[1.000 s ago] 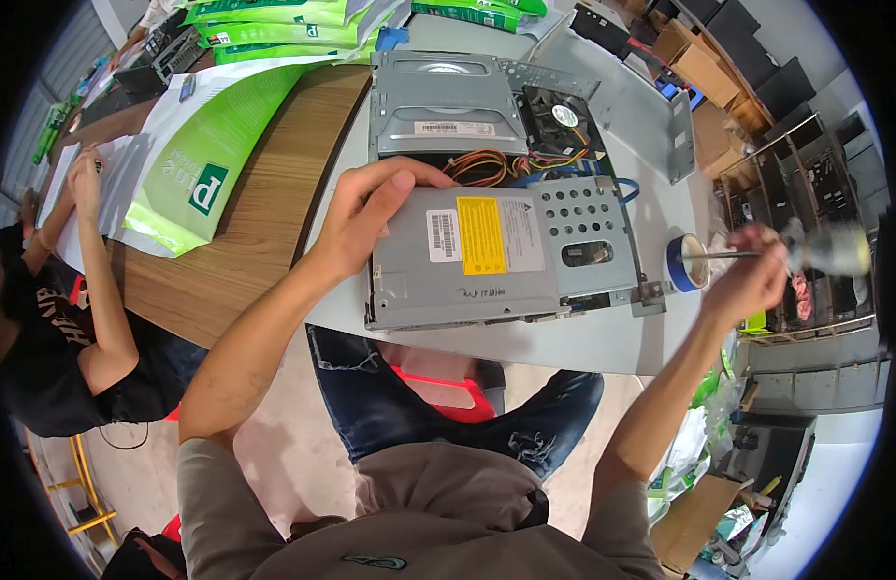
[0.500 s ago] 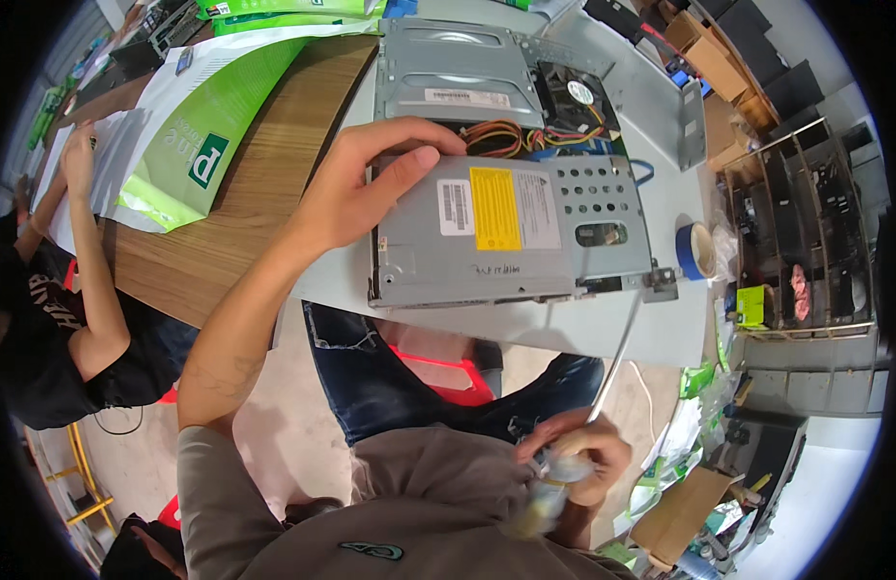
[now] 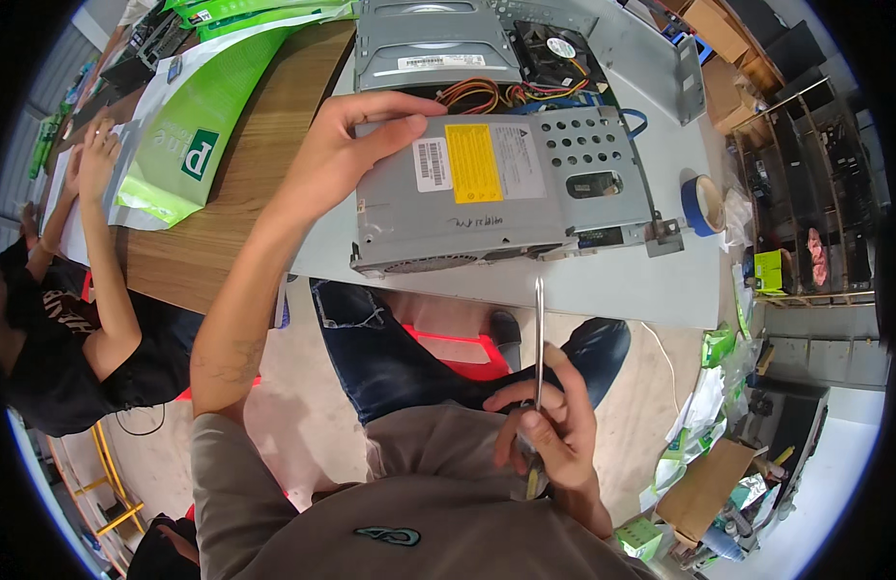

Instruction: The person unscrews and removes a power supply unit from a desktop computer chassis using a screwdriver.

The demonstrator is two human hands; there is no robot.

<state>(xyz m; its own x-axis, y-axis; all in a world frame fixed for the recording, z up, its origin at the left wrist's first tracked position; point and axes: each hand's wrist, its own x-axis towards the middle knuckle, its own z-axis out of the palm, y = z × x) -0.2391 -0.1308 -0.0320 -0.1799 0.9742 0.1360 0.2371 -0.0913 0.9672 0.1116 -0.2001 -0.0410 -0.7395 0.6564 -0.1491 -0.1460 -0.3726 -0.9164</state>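
My left hand [image 3: 337,159] lies over the far left corner of a grey power supply unit [image 3: 458,217], its thumb on the top and its fingers over the far edge. The unit carries white and yellow labels and sits in an opened computer case [image 3: 617,159] on the table. Low in front of the table edge, my right hand [image 3: 554,425] is closed round the handle of a screwdriver [image 3: 539,333]. Its long metal shaft points up, with the tip just short of the case's near side. Bundled cables [image 3: 472,92] and a black fan [image 3: 556,56] show behind the unit.
A roll of blue tape [image 3: 702,205] stands right of the case. To the left, a green-and-white plastic bag [image 3: 182,164] lies on a wooden table [image 3: 240,184], where another person's arms [image 3: 100,193] rest. A metal rack [image 3: 806,203] stands at the far right.
The screwdriver has swung left and upright, its tip leaving the case's near right corner. The near face of the case now shows more. My left hand keeps its place on the unit.
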